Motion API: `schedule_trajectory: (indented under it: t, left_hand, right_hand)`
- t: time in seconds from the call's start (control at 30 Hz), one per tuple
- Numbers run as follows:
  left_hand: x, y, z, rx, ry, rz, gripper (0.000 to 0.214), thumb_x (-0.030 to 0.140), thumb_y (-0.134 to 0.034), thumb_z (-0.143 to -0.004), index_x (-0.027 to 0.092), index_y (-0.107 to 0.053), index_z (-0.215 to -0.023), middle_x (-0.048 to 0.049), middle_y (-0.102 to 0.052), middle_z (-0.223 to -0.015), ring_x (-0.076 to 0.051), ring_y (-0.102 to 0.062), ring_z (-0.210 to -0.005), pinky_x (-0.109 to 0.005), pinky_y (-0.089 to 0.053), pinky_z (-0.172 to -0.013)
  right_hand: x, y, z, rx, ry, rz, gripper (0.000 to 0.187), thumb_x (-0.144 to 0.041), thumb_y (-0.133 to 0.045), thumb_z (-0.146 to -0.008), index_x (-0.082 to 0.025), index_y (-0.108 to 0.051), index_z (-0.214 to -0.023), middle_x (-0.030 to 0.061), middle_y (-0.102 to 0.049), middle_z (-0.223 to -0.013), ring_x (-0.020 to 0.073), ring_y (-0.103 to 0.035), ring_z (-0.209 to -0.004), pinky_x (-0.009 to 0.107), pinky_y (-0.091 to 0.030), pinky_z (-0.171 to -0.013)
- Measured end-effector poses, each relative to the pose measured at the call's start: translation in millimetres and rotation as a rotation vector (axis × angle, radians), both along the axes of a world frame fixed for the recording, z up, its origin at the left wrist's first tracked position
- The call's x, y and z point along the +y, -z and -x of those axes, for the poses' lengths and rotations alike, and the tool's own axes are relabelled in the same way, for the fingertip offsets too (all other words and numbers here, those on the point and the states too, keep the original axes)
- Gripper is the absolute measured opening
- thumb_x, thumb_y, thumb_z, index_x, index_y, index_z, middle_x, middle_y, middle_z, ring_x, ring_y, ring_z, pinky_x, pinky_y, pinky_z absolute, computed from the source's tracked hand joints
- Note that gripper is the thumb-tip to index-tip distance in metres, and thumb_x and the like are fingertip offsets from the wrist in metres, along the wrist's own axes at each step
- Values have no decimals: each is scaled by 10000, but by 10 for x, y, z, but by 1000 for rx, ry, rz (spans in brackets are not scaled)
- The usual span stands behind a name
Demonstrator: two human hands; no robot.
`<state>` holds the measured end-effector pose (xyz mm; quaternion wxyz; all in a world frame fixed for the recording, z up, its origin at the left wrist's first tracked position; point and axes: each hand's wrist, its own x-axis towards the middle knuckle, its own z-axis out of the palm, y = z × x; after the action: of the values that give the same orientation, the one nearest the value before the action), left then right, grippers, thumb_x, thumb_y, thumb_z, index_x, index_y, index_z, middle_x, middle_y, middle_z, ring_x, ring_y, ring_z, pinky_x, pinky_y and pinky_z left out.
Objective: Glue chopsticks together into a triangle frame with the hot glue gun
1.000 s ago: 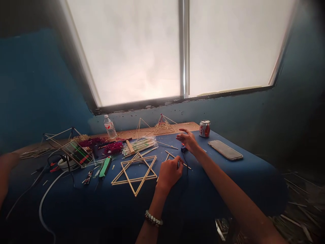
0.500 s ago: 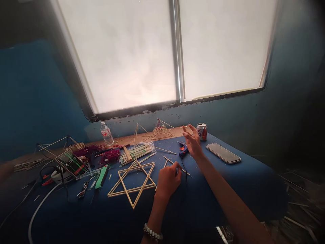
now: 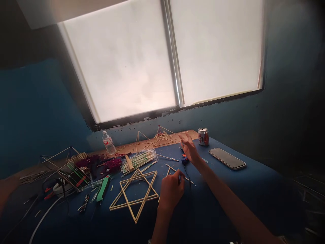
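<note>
Though cluttered, blue table [image 3: 228, 193] under 2-pane window [image 3: 162, 61]

A smartphone [image 3: 227, 158] lies near a soda can [image 3: 203, 137] on blue cloth [image 3: 228, 189]

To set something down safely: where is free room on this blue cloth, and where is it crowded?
Free: between the phone and the right forearm, and in front of the wooden star frame. Crowded: left of that frame, around the stick bundle, green knife and lit screen.
</note>
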<state>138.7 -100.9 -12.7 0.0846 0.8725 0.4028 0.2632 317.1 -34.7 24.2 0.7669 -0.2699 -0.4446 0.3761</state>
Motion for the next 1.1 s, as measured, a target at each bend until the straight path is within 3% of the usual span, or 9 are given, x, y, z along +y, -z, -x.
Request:
schedule_trajectory:
  t: [0.13, 0.3, 0.4, 0.67, 1.1]
  left_hand:
    - [-2, 3, 4, 13, 1, -6, 207, 275, -434, -949, 277, -641, -953, 17, -676, -683, -159, -650, -676, -262, -291, -598]
    - [-13, -18, 2, 18, -10, -16, 227, 290, -429, -952, 278, -655, -950, 9, -680, -678, -170, -658, -686, -271, -299, -604]
    - [-29, -27, 7, 18, -6, -14, 216, 288, -440, -944, 281, -656, -948, 12, -691, -704, -173, -666, -709, -271, -314, -616]
    - [-48, -25, 18, 42, -11, -25, 230, 297, -431, -944, 271, -660, -960, 7, -702, -736, -176, -669, -722, -273, -348, -629]
    - [-31, -28, 9, 46, -3, 3, 237, 294, -437, -948, 270, -665, -1007, -4, -712, -752, -185, -672, -750, -268, -373, -667]
  right_hand:
    - [20, 41, 40, -38, 18, 20, 749, -435, -657, -740, -339, -346, -1415, 80, -462, -1513, 212, -316, -1465, 477, -209, -1203]
    - [35, 40, 14, -54, 156, 56, 564, -315, -610, -657, -280, -461, -1200, 97, -577, -1320, 255, -542, -1248, 450, -407, -1065]
    - [43, 49, 3, -90, 215, 103, 495, -271, -562, -636, -256, -489, -1125, 81, -605, -1190, 242, -601, -1097, 402, -477, -931]
    - [47, 74, 15, -183, 276, 155, 466, -236, -502, -600, -219, -525, -1065, 70, -610, -1082, 230, -608, -965, 365, -493, -798]
    - [33, 72, 18, -267, 334, 143, 373, -240, -502, -635, -206, -574, -999, 68, -643, -1001, 214, -629, -870, 347, -509, -754]
